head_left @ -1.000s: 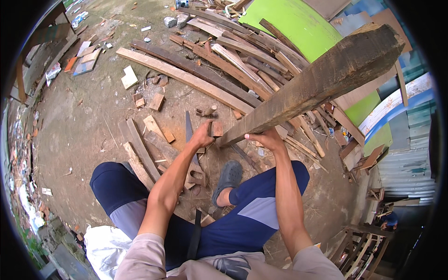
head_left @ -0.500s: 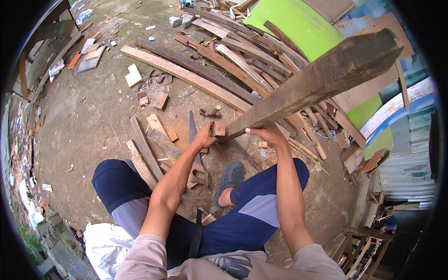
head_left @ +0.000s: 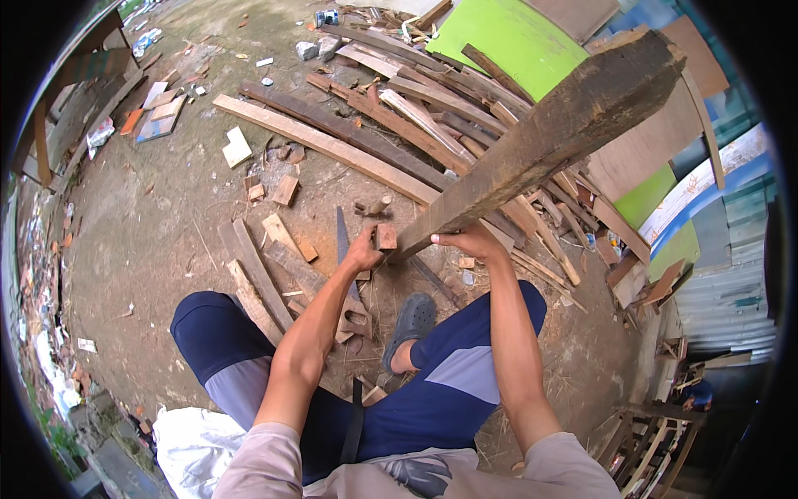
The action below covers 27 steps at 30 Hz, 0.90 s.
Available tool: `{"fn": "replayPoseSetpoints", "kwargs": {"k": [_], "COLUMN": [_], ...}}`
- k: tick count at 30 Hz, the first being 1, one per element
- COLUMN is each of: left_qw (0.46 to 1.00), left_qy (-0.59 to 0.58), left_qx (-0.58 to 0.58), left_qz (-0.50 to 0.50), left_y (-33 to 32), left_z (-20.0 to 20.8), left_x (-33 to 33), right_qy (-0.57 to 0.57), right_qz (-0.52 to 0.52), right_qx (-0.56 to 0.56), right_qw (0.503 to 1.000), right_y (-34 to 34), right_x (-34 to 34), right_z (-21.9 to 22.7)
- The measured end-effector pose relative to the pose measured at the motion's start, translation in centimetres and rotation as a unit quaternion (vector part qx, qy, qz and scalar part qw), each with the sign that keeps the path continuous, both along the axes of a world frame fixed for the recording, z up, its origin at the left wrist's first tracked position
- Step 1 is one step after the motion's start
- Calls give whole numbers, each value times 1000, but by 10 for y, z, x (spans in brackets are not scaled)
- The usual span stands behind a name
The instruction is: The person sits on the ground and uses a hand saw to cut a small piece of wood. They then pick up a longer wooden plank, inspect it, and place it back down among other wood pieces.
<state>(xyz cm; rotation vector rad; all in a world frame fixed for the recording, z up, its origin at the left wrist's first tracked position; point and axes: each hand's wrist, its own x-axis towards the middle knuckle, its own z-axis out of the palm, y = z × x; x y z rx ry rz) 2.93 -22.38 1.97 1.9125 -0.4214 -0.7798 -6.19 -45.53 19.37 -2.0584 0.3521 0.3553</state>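
A long, thick, dark wooden beam (head_left: pixel 540 150) slants up from the ground in front of me toward the upper right. My right hand (head_left: pixel 475 243) is closed on its lower part, thumb along the near side and the other fingers mostly hidden behind. Against the beam's lower end, a small reddish wood block (head_left: pixel 386 237) sits in the closed fingers of my left hand (head_left: pixel 364 253). A handsaw (head_left: pixel 343 241) lies just left of that hand, its blade pointing away and its wooden handle (head_left: pixel 356 318) toward me.
Loose planks (head_left: pixel 258 266) and offcuts (head_left: pixel 285 190) lie to the left. Beyond my hands spreads a large pile of timber (head_left: pixel 399 125), with a lime-green board (head_left: pixel 507 46) behind it. My shoe (head_left: pixel 413 320) stands near the beam's foot. A white sack (head_left: pixel 195 449) is at lower left.
The beam's upper end has swung slightly to the left and away. Both hands keep their holds near its lower end, and the view has shifted a little.
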Motion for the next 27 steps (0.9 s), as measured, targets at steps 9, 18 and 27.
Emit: {"fn": "replayPoseSetpoints", "kwargs": {"k": [9,18,27], "left_qw": [999,996,997], "left_qy": [-21,-47,-29], "left_qx": [24,10,63], "left_qz": [15,77,31], "left_y": [10,25,32], "left_z": [3,-9,16], "left_x": [-4,1,-2], "right_qy": [0,-22,-101], "right_qz": [-17,-65,-111], "right_qx": [30,74,103], "right_qw": [999,995,983], "right_y": [8,7,28], "right_x": [6,5,-4], "right_z": [-5,-10,20]}}
